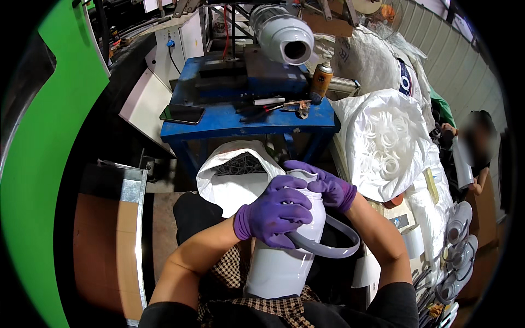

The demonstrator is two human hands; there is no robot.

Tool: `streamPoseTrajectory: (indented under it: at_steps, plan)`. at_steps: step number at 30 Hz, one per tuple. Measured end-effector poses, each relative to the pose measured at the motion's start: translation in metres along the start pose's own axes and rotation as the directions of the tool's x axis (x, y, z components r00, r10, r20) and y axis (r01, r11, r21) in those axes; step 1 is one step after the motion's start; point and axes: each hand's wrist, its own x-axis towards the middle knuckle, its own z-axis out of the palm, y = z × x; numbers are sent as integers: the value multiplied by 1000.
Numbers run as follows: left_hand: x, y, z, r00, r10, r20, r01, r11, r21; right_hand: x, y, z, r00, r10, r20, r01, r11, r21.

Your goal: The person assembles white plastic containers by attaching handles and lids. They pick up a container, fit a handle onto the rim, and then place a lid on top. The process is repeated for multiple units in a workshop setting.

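The left hand (273,214), in a purple glove, is clamped on the grey handle (328,247) of a white jug (281,268) standing upright on the lap. The right hand (322,183) grips its neck. At 12 o'clock stands a blue table (229,123).

Even, fairly bright light; soft glare on the white jug body (281,268). Fisheye bends edges, black vignette rings the frame. A blurred patch far right.
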Motion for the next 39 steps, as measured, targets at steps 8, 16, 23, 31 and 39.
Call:
streamPoseTrajectory:
  at_steps: [8, 16, 23, 31, 39]
  plan:
    - [-56, -48, 5, 336, -931, -144, 149, 204, -968, 19, 2, 26, 950, -158, -270, 49, 928, -370]
    - [-60, -76, -16, 264, -779, 568, 468, -412, -782, 18, 30, 38, 695, -710, -110, 713, 701, -17]
    - [-49, -59, -1, 583, -701, 409, 486, -102, -868, -7, 2, 70, 736, -587, -339, 360, 762, -538]
    - [-45, -50, 6, 565, -730, 385, 325, -232, -917, 5, -7, 90, 675, -613, -410, 251, 714, -654]
    - [-37, -61, 26, 687, -587, 428, 244, -369, -897, -8, 18, 113, 430, -473, 769, 543, -545, -639]
